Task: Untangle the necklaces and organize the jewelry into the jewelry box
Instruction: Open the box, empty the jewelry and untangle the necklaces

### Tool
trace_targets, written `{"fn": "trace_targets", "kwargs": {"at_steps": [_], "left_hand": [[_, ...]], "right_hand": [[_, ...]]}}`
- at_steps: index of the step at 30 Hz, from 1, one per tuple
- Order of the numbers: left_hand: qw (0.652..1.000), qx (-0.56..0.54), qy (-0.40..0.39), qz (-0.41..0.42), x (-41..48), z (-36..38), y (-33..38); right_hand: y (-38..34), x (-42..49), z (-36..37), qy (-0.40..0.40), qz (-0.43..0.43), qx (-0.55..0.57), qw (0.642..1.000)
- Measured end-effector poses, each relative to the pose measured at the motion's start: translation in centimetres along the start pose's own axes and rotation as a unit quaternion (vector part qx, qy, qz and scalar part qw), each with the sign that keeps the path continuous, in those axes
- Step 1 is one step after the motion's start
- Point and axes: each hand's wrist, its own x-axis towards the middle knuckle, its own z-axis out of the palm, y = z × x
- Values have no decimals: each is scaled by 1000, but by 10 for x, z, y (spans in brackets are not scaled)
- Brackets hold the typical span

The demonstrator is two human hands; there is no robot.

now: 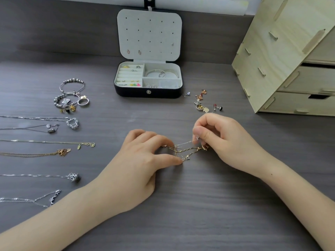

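A tangle of thin gold and silver chains (184,150) is stretched between my hands at the table's middle. My left hand (145,156) pinches its left end with thumb and fingertips. My right hand (221,140) pinches the right end, near a small clasp. The black jewelry box (148,92) stands open behind them, with rings and earrings in its left slots and bangles in the right compartment. Several straightened necklaces (45,142) lie in rows at the left.
Beaded bracelets and a ring (72,96) lie left of the box. Loose earrings and studs (204,103) are scattered right of it. A wooden drawer unit (290,60) fills the back right corner. A dark wall runs behind the table.
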Motion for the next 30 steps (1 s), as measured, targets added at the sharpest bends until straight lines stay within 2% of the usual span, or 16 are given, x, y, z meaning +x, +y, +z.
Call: {"fn": "trace_targets", "kwargs": {"at_steps": [5, 11, 14, 16, 18, 21, 25, 30], "left_hand": [[1000, 9, -21, -12, 0, -3, -1], [999, 16, -36, -20, -1, -4, -1], [999, 8, -30, -18, -3, -6, -2], [1000, -9, -10, -17, -4, -8, -1], [999, -22, 18, -26, -4, -10, -1], [999, 0, 31, -33, -4, -11, -5], [999, 18, 19, -37, -2, -9, -11], [999, -10, 14, -36, -3, -13, -14]], "right_hand": [[2, 17, 1, 29, 19, -52, 998], [5, 36, 13, 45, 9, -238, 970], [9, 34, 16, 92, -46, -309, 946], [8, 28, 13, 99, -70, -311, 943], [6, 19, 6, 57, -64, -279, 956], [-2, 9, -4, -53, -35, -250, 966], [-11, 5, -14, -147, -5, -271, 951], [-18, 4, -21, -203, 19, -300, 932]]}}
